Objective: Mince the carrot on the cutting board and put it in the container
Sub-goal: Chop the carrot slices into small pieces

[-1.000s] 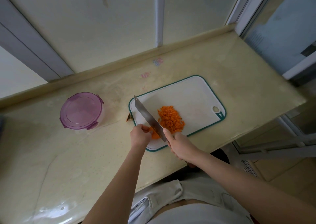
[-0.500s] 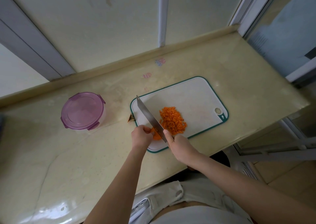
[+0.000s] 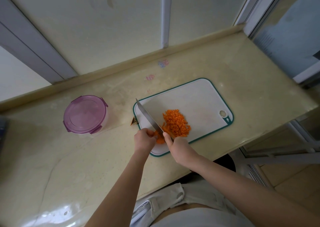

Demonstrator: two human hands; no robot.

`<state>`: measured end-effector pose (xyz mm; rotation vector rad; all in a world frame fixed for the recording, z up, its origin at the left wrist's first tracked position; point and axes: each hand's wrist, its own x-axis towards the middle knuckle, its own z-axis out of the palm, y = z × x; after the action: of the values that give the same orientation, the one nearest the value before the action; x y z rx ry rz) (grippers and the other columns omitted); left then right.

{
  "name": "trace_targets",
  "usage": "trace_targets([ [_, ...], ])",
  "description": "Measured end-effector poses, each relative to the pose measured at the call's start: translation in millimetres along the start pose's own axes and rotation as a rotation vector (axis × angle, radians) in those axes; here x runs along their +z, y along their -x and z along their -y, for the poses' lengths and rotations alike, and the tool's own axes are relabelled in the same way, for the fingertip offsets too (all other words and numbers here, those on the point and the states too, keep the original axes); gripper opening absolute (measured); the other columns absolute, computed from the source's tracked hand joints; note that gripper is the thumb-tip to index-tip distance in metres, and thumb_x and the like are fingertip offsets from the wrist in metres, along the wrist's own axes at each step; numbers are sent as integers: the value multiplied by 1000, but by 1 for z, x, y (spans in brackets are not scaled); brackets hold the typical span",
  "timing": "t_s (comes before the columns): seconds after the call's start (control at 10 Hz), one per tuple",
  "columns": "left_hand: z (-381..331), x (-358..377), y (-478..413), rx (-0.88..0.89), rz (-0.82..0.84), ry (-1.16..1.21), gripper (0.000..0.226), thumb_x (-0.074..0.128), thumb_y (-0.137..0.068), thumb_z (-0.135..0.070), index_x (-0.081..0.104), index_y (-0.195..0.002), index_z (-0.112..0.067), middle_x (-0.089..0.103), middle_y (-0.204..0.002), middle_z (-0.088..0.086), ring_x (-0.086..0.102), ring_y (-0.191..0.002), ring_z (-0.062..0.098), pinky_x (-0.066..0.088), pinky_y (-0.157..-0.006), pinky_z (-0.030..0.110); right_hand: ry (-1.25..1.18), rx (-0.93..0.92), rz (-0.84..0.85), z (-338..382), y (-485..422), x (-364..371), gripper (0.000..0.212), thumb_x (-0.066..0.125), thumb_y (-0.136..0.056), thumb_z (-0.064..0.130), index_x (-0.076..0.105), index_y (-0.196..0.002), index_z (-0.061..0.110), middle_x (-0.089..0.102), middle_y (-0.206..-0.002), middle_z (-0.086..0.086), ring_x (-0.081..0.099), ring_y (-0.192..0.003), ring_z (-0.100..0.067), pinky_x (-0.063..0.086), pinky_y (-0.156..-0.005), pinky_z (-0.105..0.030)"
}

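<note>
Gripping the knife [image 3: 149,117], the right hand [image 3: 180,146] cut the last carrot stub [image 3: 159,139] the left hand [image 3: 143,140] pinched beside the minced pile [image 3: 176,122], container [image 3: 84,114] unopened.

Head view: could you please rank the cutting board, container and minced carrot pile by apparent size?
1. cutting board
2. container
3. minced carrot pile
Similar distances, so the order holds.

No word, number or brand can be read here. A blue-and-pink sticker [image 3: 163,64] and a pink sticker [image 3: 150,77] on the countertop [image 3: 242,74], well beyond the left hand [image 3: 144,140], are too blurred to make out. Right of the right hand [image 3: 180,147], the cutting board [image 3: 199,98] bears a tiny fish-like mark [image 3: 228,120].
</note>
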<state>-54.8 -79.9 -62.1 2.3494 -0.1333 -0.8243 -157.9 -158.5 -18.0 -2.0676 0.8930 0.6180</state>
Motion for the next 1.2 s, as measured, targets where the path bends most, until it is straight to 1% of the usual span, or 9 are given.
trace_targets([
  [0.1, 0, 0, 0, 7, 2, -2, 6, 67, -82, -13, 65, -88, -10, 62, -88, 2, 57, -89, 18, 41, -71, 22, -224, -30, -37, -12, -6, 6, 57, 27, -102, 43, 55, -117, -5, 43, -68, -2, 42, -60, -14, 39, -59, -25],
  [0.2, -1, 0, 2, 10, -16, -1, 7, 67, -81, -13, 66, -88, -9, 62, -86, 1, 57, -85, 16, 38, -68, 20, -254, -83, -74, -13, -9, 10, 62, 28, -99, 50, 60, -104, -3, 46, -67, -1, 44, -60, -14, 44, -72, -34],
  [0.3, 0, 0, 3, 17, -31, -14, 9, 66, -81, -14, 67, -88, -9, 63, -87, 3, 57, -84, 17, 38, -68, 21, -169, -116, -89, -12, -7, 15, 56, 27, -98, 53, 60, -92, 8, 45, -66, 2, 44, -59, -13, 42, -70, -33],
  [0.4, 0, 0, 2, 25, -23, -28, 8, 66, -81, -14, 67, -88, -9, 65, -90, 4, 56, -85, 17, 39, -70, 22, -169, -124, -82, -11, -7, 11, 48, 26, -98, 54, 48, -72, 20, 45, -65, 2, 42, -57, -10, 40, -61, -28],
  [0.5, -2, 0, 4, 21, -17, -40, 4, 66, -82, -12, 63, -85, -11, 60, -90, 3, 52, -84, 15, 37, -70, 22, -249, -60, -72, -12, -14, 0, 56, 25, -97, 57, 36, -57, 19, 42, -54, 1, 39, -48, -13, 31, -47, -24],
  [0.6, -3, 2, 7, 23, -29, -48, 6, 65, -83, -11, 59, -83, -13, 58, -89, 2, 51, -84, 16, 36, -70, 22, -334, -26, -45, -15, -19, -9, 62, 24, -97, 59, 32, -53, 16, 36, -44, 2, 33, -39, -14, 27, -42, -25],
  [0.7, -3, 2, 9, 16, -39, -26, 6, 65, -83, -11, 59, -83, -13, 58, -89, 3, 52, -85, 18, 36, -69, 23, -311, -98, -47, -14, -18, -10, 64, 23, -98, 57, 33, -50, 15, 35, -44, 2, 34, -39, -14, 29, -47, -28],
  [0.9, -1, 2, 10, 18, -58, -3, 9, 69, -81, -14, 65, -89, -11, 61, -90, 1, 53, -85, 15, 38, -72, 23, -358, -142, -126, -16, -16, -12, 62, 24, -98, 57, 31, -51, 17, 32, -44, 4, 31, -40, -13, 27, -47, -28],
  [1.2, 1, -1, 13, -29, -85, 95, 11, 73, -78, -15, 68, -87, -13, 63, -84, -1, 53, -81, 12, 37, -69, 21, -389, -90, -76, -22, 1, -6, 59, 26, -96, 59, 32, -53, 18, 30, -39, 9, 29, -31, -5, 24, -41, -20],
])
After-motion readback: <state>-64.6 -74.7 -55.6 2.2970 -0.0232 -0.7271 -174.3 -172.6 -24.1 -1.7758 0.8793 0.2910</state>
